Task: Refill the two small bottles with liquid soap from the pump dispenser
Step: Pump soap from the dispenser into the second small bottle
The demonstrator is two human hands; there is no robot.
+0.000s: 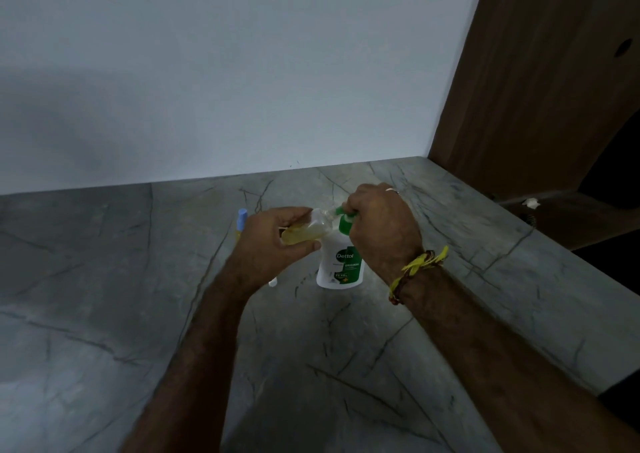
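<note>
Now, centre of frame: your left hand (273, 241) is gripping a small clear bottle (306, 231), fingers curled round it, tilted with its mouth toward the green pump head (346, 219); yellowish liquid is sitting in its lower part. Your right hand (381, 227) is curling over the pump of the white dispenser (341, 267), which is standing on the grey marble counter (104, 297). A second small bottle with a blue cap (241, 222) is standing just left, partly hidden behind your left hand.

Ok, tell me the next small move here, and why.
Probably press the pump down again. The left hand holds the small bottle tilted with its mouth at the spout, only partly filled with yellow soap, and the right hand is already on the pump head.
</note>
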